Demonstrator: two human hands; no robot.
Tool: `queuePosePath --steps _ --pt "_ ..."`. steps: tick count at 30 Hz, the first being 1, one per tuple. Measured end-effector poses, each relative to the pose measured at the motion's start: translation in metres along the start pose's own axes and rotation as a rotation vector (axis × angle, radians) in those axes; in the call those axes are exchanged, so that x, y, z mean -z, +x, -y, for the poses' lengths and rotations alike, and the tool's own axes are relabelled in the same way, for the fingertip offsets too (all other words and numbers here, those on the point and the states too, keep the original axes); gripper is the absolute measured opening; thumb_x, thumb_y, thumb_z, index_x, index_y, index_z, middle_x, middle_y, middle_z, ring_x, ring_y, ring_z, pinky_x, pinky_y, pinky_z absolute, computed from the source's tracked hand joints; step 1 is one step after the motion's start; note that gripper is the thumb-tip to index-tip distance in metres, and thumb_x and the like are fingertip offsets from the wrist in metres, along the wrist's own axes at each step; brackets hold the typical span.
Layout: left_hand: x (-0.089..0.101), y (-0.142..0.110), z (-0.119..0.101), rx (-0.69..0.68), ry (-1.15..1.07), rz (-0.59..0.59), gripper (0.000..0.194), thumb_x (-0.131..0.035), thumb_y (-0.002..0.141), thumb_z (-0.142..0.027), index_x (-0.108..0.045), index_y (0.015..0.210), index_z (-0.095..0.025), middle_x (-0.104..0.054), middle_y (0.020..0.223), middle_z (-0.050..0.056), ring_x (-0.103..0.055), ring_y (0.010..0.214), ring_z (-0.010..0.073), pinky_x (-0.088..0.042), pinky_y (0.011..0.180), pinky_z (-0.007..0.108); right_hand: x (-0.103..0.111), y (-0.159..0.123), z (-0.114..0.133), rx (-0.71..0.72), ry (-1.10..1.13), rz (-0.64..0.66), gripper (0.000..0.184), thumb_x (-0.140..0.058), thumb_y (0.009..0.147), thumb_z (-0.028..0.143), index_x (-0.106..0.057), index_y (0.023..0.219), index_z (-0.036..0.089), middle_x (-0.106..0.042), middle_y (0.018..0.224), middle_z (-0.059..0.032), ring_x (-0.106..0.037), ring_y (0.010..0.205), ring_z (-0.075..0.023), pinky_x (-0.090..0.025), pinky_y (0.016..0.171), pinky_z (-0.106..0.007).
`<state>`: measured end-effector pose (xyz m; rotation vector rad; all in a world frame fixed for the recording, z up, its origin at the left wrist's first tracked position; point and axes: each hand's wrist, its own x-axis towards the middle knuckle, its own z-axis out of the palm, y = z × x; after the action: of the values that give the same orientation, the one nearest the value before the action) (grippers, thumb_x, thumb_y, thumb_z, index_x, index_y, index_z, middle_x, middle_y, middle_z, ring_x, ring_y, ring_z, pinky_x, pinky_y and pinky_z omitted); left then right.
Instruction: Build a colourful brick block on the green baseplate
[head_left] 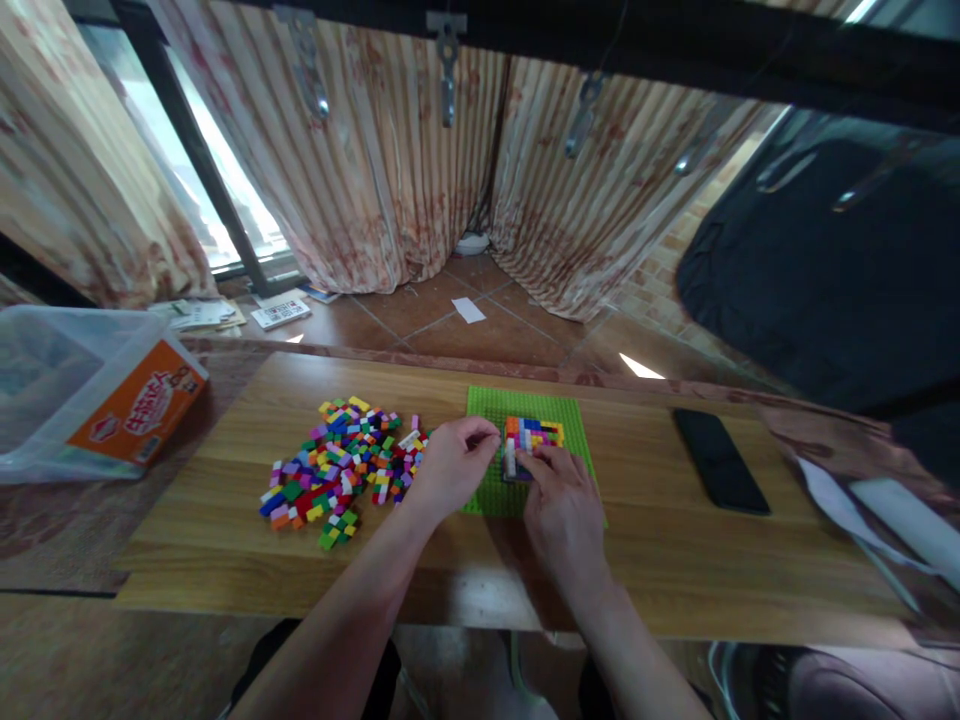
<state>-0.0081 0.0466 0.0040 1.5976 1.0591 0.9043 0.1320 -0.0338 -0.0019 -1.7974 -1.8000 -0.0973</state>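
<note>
A green baseplate (525,404) lies on the wooden table (645,560) with a small block of coloured bricks (532,432) built on it. My right hand (564,508) rests on the plate with its fingertips pressed against the near side of that block. My left hand (454,462) hovers at the plate's left edge, its fingers curled in a pinch right beside the block; anything it holds is too small to see. A pile of loose coloured bricks (341,465) lies just left of my left hand.
A black phone (718,458) lies flat to the right of the plate. A clear plastic tub with an orange label (90,395) sits at the table's left end. Papers lie on the tiled floor beyond, before the curtains.
</note>
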Motion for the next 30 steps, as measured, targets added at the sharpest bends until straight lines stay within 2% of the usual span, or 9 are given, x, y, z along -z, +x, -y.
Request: queuePosePath --steps 5,10,12,19,24,27,30 --pt "-0.001 0.000 -0.006 0.101 -0.176 0.028 0.014 -0.062 0.081 -0.025 -0.070 0.080 -0.015 -0.067 0.071 0.001 -0.063 0.064 0.0123 -0.047 0.059 0.021 0.001 0.004 -0.007 -0.058 0.132 -0.040 0.033 -0.044 0.091 0.013 -0.073 0.103 0.022 -0.066 0.099 -0.0098 -0.060 0.094 -0.0232 -0.049 0.084 -0.039" --pt "-0.001 -0.002 -0.019 0.364 -0.463 0.038 0.011 -0.062 0.081 -0.017 -0.071 0.085 -0.013 -0.069 0.071 0.003 -0.063 0.062 0.0099 -0.050 0.062 0.021 0.011 0.011 -0.008 -0.128 0.329 -0.154 0.025 -0.048 0.093 0.024 -0.069 0.106 0.020 -0.068 0.098 -0.0094 -0.064 0.088 -0.0202 -0.052 0.080 -0.035" --pt "0.000 -0.003 -0.022 0.410 -0.549 0.067 0.011 -0.063 0.082 -0.019 -0.071 0.086 -0.012 -0.069 0.071 0.004 -0.064 0.062 0.0102 -0.051 0.062 0.022 0.013 0.012 -0.005 -0.122 0.388 -0.152 0.023 -0.049 0.093 0.025 -0.069 0.105 0.021 -0.069 0.098 -0.0089 -0.065 0.089 -0.0199 -0.053 0.080 -0.035" --pt "0.002 -0.005 -0.022 0.378 -0.567 0.208 0.015 -0.070 0.078 -0.022 -0.070 0.091 -0.014 -0.070 0.071 0.002 -0.065 0.065 0.0101 -0.049 0.062 0.021 0.014 0.011 0.003 -0.042 0.484 -0.072 0.023 -0.053 0.092 0.025 -0.068 0.109 0.025 -0.068 0.105 -0.0072 -0.063 0.103 -0.0199 -0.052 0.091 -0.038" --pt "0.002 -0.007 -0.019 0.347 -0.533 0.304 0.026 -0.073 0.075 -0.027 -0.069 0.098 -0.014 -0.069 0.068 0.000 -0.060 0.057 0.0085 -0.049 0.062 0.023 0.016 0.011 0.002 -0.027 0.532 0.002 0.018 -0.057 0.090 0.024 -0.071 0.101 0.026 -0.069 0.101 -0.0056 -0.064 0.099 -0.0189 -0.052 0.090 -0.037" --pt "0.002 -0.006 -0.021 0.366 -0.518 0.305 0.027 -0.072 0.076 -0.027 -0.068 0.099 -0.013 -0.071 0.071 0.003 -0.063 0.061 0.0102 -0.048 0.061 0.023 0.020 0.013 -0.008 -0.050 0.549 -0.008 0.016 -0.058 0.089 0.025 -0.073 0.097 0.025 -0.069 0.098 -0.0048 -0.065 0.094 -0.0179 -0.053 0.087 -0.035" --pt "0.002 -0.004 -0.024 0.386 -0.455 0.225 0.016 -0.067 0.079 -0.021 -0.069 0.093 -0.013 -0.072 0.076 0.005 -0.064 0.061 0.0097 -0.047 0.060 0.021 0.026 0.017 -0.023 -0.182 0.524 -0.100 0.016 -0.060 0.087 0.030 -0.074 0.093 0.023 -0.071 0.091 -0.0051 -0.066 0.083 -0.0175 -0.054 0.076 -0.032"
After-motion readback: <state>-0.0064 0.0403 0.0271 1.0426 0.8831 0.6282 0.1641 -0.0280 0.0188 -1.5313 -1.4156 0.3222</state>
